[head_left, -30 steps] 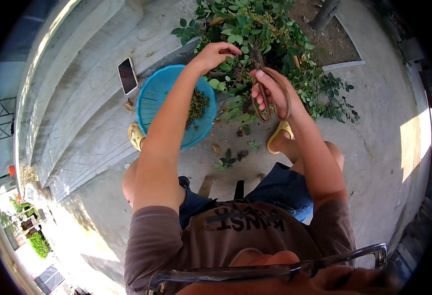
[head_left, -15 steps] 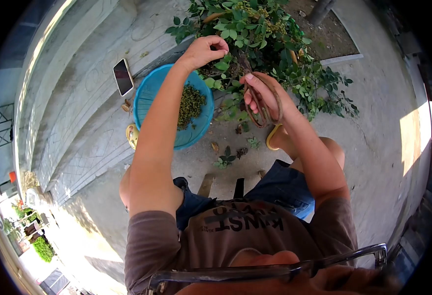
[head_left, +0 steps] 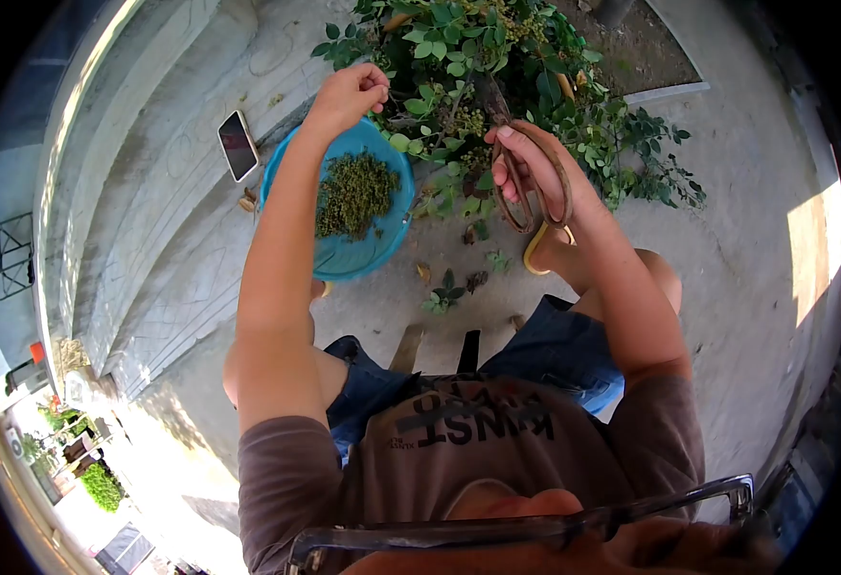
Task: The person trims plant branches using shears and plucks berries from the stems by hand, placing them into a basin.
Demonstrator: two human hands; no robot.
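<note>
Two hands are in view beyond the glasses (head_left: 535, 529) and shirt (head_left: 420, 479). Right hand (head_left: 533, 156): gripping the scissors (head_left: 564, 182), fingers through or around the loops, blades directed away from the body into the foliage (head_left: 540, 81). Blade opening cannot be determined. Left hand (head_left: 355, 93): fingers curled, thumb and fingertips together; any small item between them cannot be made out.

Change noted: the left hand has withdrawn from the foliage and is now at the far rim of the basin (head_left: 344, 268). The forearm has shifted outward with it, so more of the green clusters (head_left: 355, 195) heaped inside are exposed. Judged effect: the hand is nearer the collected clusters. The scissors remain beside the foliage.

Obstructions: the left forearm covers one side of the basin; leaves make the blade tips hard to separate from the branches. A loose sprig (head_left: 445, 292) lies on the concrete between the feet.

Surroundings: a phone (head_left: 238, 146) rests on the step beside the basin. Farther out are a tree trunk (head_left: 614, 11) past the foliage and a rack (head_left: 11, 256) past the steps.
</note>
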